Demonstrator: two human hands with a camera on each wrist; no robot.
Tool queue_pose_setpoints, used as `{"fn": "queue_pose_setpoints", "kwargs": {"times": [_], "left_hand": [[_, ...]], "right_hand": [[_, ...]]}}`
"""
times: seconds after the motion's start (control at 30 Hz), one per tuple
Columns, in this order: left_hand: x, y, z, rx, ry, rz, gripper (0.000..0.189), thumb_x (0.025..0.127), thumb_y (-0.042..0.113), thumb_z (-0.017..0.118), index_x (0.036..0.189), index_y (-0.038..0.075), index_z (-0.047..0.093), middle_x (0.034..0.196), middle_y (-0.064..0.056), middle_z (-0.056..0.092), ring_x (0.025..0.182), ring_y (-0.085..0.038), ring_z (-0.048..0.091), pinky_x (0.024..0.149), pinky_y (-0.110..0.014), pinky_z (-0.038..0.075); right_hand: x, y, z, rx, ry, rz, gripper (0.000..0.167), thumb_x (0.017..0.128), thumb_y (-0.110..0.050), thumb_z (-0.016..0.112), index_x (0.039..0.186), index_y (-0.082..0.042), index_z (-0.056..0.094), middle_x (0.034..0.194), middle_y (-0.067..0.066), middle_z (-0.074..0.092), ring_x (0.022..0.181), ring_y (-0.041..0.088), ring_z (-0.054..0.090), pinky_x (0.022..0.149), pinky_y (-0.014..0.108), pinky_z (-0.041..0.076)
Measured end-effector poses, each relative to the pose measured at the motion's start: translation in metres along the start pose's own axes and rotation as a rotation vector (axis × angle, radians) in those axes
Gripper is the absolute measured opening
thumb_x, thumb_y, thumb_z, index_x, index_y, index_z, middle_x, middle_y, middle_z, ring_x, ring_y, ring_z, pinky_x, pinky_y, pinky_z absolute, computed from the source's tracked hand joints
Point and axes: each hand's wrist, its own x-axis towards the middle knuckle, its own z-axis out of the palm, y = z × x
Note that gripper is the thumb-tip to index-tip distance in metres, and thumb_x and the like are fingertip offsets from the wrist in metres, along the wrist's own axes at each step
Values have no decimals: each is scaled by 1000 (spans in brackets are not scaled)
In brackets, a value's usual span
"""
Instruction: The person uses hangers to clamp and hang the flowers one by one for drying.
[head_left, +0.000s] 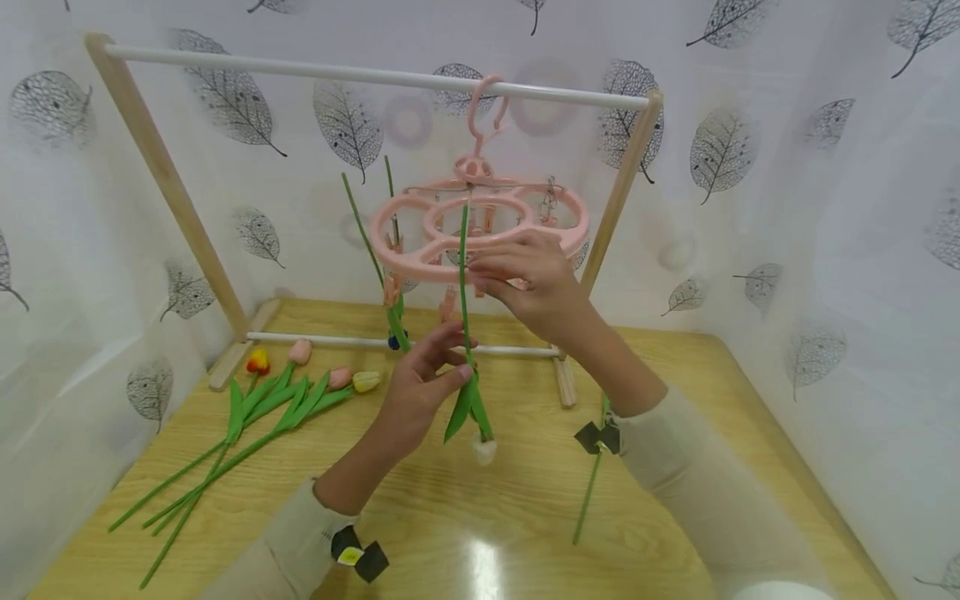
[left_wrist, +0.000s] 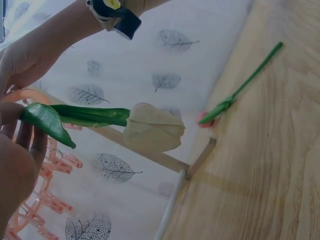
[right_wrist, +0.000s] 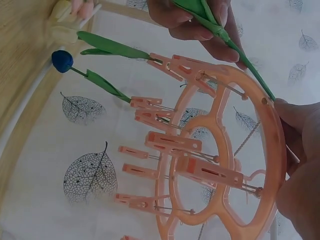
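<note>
A white tulip (head_left: 484, 451) hangs head down in front of a pink ring-shaped clip hanger (head_left: 416, 268). My left hand (head_left: 415, 382) holds its stem just above the leaves. Higher up, the fingertips of my right hand (head_left: 542, 282) pinch the same stem beside the hanger's near rim; the exact contact is partly hidden. The stem's tip rises past the rim. Pink clothes pegs (right_wrist: 210, 172) dangle from the hanger. On its left side, a blue tulip (right_wrist: 62, 61) and another tulip hang upside down from pegs, their stems poking upward.
The hanger hooks over a white rod (head_left: 315, 70) on a wooden-legged rack. Several tulips (head_left: 258, 421), pink, yellow and red-yellow, lie on the table's left. A pink tulip (left_wrist: 224, 106) lies at the right, partly behind my right sleeve. Leaf-print curtains surround the table.
</note>
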Motion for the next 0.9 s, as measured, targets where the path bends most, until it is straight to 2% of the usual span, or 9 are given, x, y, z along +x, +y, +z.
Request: {"fn": "queue_pose_setpoints", "kwargs": {"times": [0.1, 0.3, 0.33, 0.53, 0.9], "left_hand": [[1, 0, -1, 0, -8, 2, 47, 97, -3, 60, 140, 13, 53, 124, 2, 63, 105, -17, 56, 80, -20, 55], [1, -1, -2, 1, -18, 11, 46, 97, -2, 61, 140, 12, 53, 131, -17, 58, 105, -18, 55, 80, -21, 55], [1, -1, -1, 0, -19, 12, 47, 97, -2, 61, 141, 12, 53, 131, -17, 58, 105, -18, 55, 80, -21, 55], [0, -2, 0, -6, -22, 20, 48, 96, -3, 61, 140, 14, 54, 125, 1, 63, 104, -17, 55, 80, -20, 54], [-1, -3, 0, 8, -20, 9, 48, 97, -3, 60, 142, 11, 52, 125, 1, 63, 105, -18, 55, 81, -21, 54]], "right_hand": [[1, -1, 0, -26, 5, 1, 20, 83, -8, 81, 103, -6, 80, 107, 7, 77, 106, 25, 64, 101, 43, 39], [1, -3, -3, -81, 32, -9, 21, 84, -12, 81, 104, -6, 79, 109, 9, 77, 108, 28, 61, 98, 47, 35], [1, -3, -3, -94, 40, -12, 21, 84, -12, 81, 104, -6, 79, 109, 9, 77, 108, 28, 61, 98, 47, 35], [-2, -1, -4, -166, 68, -43, 20, 85, -13, 81, 104, -6, 79, 106, 8, 77, 106, 28, 61, 100, 50, 36], [-3, 4, -4, -149, 94, -43, 18, 88, -13, 79, 104, -4, 78, 105, 7, 77, 107, 28, 61, 100, 46, 38]]}}
